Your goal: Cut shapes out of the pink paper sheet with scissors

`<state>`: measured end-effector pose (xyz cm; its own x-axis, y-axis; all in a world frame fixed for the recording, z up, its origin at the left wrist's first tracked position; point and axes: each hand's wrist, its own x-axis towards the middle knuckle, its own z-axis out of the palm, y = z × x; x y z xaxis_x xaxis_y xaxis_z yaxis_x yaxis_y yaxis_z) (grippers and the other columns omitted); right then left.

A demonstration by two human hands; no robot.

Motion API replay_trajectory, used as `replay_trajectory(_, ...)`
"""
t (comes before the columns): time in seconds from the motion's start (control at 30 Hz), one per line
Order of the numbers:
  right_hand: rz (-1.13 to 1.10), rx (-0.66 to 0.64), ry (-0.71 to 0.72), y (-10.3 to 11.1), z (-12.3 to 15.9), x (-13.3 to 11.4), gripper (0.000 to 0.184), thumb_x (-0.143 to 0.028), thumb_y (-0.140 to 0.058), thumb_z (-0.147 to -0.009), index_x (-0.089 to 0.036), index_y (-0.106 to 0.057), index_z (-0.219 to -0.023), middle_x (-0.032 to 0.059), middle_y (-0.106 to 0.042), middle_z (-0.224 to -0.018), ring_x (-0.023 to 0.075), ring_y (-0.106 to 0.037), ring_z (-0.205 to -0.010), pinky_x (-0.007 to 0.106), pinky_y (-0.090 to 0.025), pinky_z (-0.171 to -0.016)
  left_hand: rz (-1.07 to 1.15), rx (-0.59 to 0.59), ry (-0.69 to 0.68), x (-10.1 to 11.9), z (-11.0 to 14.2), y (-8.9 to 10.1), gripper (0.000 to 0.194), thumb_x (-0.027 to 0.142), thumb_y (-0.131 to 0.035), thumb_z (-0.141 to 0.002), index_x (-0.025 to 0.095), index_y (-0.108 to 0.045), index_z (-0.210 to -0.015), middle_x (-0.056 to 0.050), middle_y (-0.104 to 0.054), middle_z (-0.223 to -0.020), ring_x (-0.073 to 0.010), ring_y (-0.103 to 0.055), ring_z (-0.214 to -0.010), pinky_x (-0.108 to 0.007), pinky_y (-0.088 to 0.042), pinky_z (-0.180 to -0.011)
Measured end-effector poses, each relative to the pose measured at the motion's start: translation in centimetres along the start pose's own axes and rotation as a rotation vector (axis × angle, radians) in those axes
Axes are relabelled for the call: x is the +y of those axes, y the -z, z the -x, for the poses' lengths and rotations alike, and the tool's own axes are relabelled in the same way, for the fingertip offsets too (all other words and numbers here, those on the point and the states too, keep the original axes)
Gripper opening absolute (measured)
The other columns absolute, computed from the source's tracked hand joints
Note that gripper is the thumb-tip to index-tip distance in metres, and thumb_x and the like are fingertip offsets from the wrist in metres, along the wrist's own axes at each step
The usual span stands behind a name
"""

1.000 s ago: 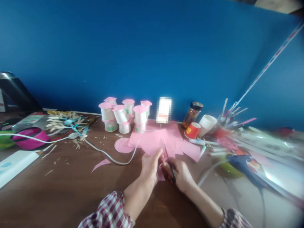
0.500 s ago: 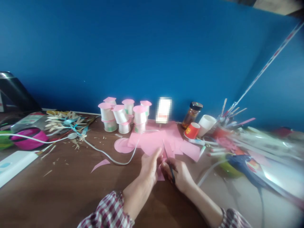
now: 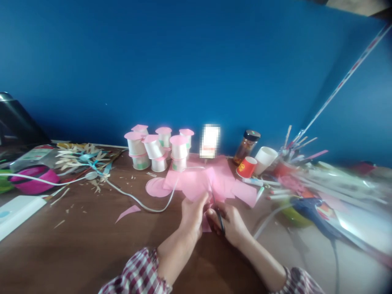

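My left hand (image 3: 192, 215) pinches a small piece of pink paper (image 3: 206, 223) low over the brown table (image 3: 76, 245). My right hand (image 3: 231, 222) is closed round the dark handles of scissors (image 3: 219, 217), whose blades point away from me into the paper. Just beyond both hands lies a spread of pink paper sheets (image 3: 211, 181). A pink paper circle (image 3: 155, 188) lies to their left.
Several white cups with pink lids (image 3: 159, 149) stand at the back. A white cable (image 3: 137, 200) crosses the table. A jar (image 3: 246, 147), red cup (image 3: 246, 167), white cup (image 3: 266, 159), pens and a blue glue gun (image 3: 312, 210) crowd the right. Wood shavings (image 3: 82, 157), a pink bowl (image 3: 36, 179) lie left.
The scissor blades have drawn together and shortened into the pink paper. Both hands stay in nearly the same place; the view has shifted slightly.
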<state>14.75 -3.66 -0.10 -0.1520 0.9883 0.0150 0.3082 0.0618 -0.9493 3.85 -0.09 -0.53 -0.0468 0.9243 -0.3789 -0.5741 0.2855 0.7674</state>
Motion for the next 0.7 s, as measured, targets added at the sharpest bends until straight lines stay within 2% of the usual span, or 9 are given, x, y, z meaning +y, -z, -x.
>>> replay_trajectory(0.2, -0.098, -0.019, -0.016, -0.08, -0.10, -0.10, 0.034, -0.046, -0.059, -0.081, -0.017, -0.050, -0.065, -0.0052, -0.047, -0.045, 0.0086, -0.043, -0.038, 0.019, -0.032, -0.038, 0.004, -0.050, -0.004, -0.09, 0.15, 0.24, 0.032, 0.034, -0.077, -0.059, 0.010, -0.061, -0.072, -0.002, -0.057, -0.055, -0.0152, -0.056, -0.047, -0.026, -0.045, -0.043)
replay_trajectory(0.37, -0.079, -0.018, -0.005, 0.04, -0.07, 0.04, 0.037, -0.048, -0.059, -0.081, -0.017, -0.049, -0.063, -0.0047, -0.047, -0.044, 0.0089, -0.044, -0.038, 0.019, -0.032, -0.039, -0.011, -0.085, -0.020, -0.14, 0.33, 0.35, 0.032, 0.036, -0.076, -0.062, 0.010, -0.062, -0.075, -0.002, -0.056, -0.054, -0.0150, -0.057, -0.048, -0.026, -0.046, -0.044)
replay_trajectory(0.7, 0.002, 0.008, 0.006, 0.22, -0.21, 0.28, 0.035, -0.045, -0.060, -0.081, -0.017, -0.050, -0.062, -0.0036, -0.048, -0.045, 0.0097, -0.045, -0.037, 0.020, -0.032, -0.038, 0.023, -0.038, 0.028, -0.23, -0.14, 0.24, 0.032, 0.034, -0.079, -0.056, 0.012, -0.057, -0.065, 0.002, -0.051, -0.048, -0.0129, -0.052, -0.040, -0.026, -0.042, -0.040)
